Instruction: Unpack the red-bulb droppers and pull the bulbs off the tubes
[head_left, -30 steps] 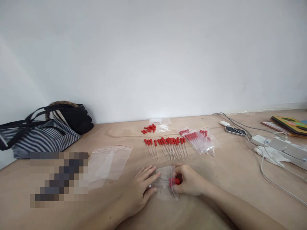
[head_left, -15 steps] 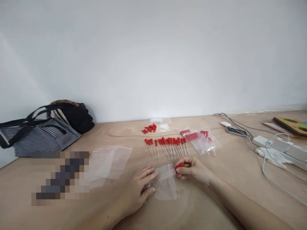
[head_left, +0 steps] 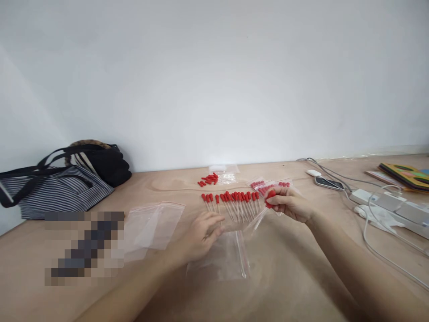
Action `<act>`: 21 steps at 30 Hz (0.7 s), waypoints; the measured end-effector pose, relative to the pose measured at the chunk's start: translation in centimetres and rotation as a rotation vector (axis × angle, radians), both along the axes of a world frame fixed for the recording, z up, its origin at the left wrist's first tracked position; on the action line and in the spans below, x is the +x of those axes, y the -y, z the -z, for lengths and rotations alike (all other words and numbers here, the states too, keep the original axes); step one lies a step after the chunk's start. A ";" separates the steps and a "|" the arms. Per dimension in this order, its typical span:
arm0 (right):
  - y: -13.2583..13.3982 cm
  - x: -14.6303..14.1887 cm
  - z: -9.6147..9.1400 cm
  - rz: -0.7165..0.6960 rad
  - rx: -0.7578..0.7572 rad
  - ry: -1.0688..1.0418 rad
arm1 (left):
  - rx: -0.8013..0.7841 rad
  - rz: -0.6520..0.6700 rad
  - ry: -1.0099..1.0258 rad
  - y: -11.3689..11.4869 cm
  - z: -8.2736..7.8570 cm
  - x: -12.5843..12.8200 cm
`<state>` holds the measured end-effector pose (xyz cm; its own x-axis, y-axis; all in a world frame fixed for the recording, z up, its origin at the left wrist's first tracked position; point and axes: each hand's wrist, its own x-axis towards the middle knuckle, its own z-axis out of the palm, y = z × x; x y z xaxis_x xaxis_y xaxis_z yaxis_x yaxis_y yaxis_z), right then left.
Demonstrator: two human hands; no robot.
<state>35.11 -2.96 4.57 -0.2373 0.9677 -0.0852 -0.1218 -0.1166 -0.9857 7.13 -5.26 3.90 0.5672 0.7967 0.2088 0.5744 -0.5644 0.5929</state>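
My right hand [head_left: 291, 203] is raised off the table, closed around the red bulbs of several droppers [head_left: 258, 219]; their thin clear tubes point down and left. My left hand [head_left: 206, 232] hovers with loosely curved, parted fingers and nothing visible in them. Just below it lies a clear zip bag [head_left: 224, 259], flat, its red-lined mouth facing right. Beyond the hands a row of red-bulbed droppers [head_left: 238, 203] is spread on the table. Filled bags of droppers [head_left: 259, 185] lie partly hidden behind my right hand.
Loose red bulbs [head_left: 209, 180] and a bag of clear tubes [head_left: 228, 174] lie near the wall. Flat zip bags [head_left: 157, 223] are at left, near a striped bag [head_left: 63, 192]. A power strip [head_left: 389, 203], cables and a small black device [head_left: 328, 183] occupy the right.
My right hand has moved up and right, drawing the droppers away from the zip bag's mouth. My left hand has lifted off the bag and shifted slightly away from me.
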 end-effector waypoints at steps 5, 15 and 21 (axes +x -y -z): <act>-1.0 -4.1 -1.0 -0.253 -0.013 -0.001 | -0.448 0.221 0.178 -2.6 -1.1 3.2; -1.6 -8.7 1.1 -0.127 0.076 0.136 | -0.712 -0.162 0.170 -4.3 0.8 -0.1; 0.8 -6.4 3.5 0.035 0.162 0.422 | -0.588 -0.503 0.026 -9.2 1.7 -3.8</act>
<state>28.71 -3.73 1.09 -0.1813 0.9833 -0.0141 0.2935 0.0404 -0.9551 3.36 3.94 2.22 0.1088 0.9412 -0.3198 0.6603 0.1721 0.7310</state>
